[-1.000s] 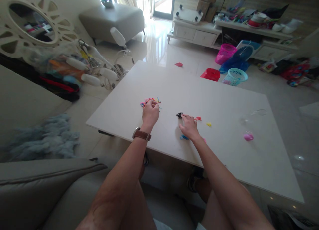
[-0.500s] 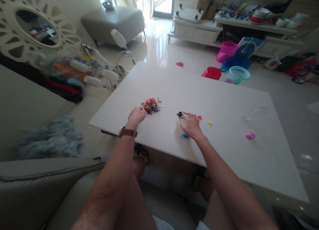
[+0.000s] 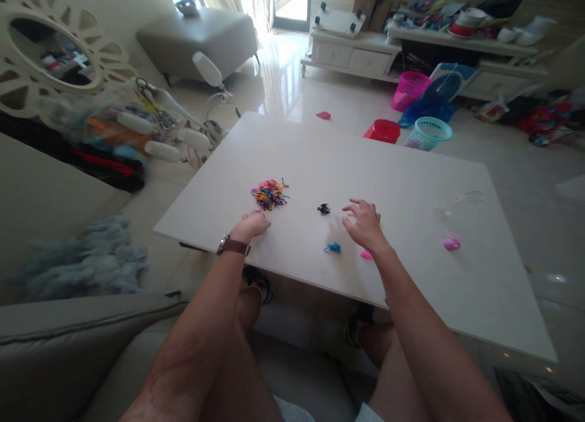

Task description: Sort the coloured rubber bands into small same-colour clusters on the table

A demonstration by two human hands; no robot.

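Note:
A mixed pile of small, colourful stretchy loops like hair ties [image 3: 270, 193] lies on the white table [image 3: 301, 160]. My left hand [image 3: 251, 225], with a brown-strapped watch at the wrist, is at the near edge of this pile. Its fingers are drawn together, and what they hold is hidden; a pink bit shows beside them. My right hand [image 3: 364, 222] hovers with fingers spread and nothing in them, partly covering a red cluster [image 3: 351, 214] and a yellow one [image 3: 381, 224]. Close by are a black cluster [image 3: 324, 209], a blue cluster [image 3: 333, 247] and a pink cluster [image 3: 366, 255].
Toward the table's right side are a pink-purple item [image 3: 451, 243] and a clear, see-through object [image 3: 470, 196]. Beyond the far edge stand a red bin [image 3: 382, 131] and a light-blue basket [image 3: 428, 133]. A lamp with several white shades [image 3: 164, 150] stands left.
My right hand has moved right, away from the black cluster, uncovering it. My left hand has drawn back slightly toward me from the pile. The view has shifted a little.

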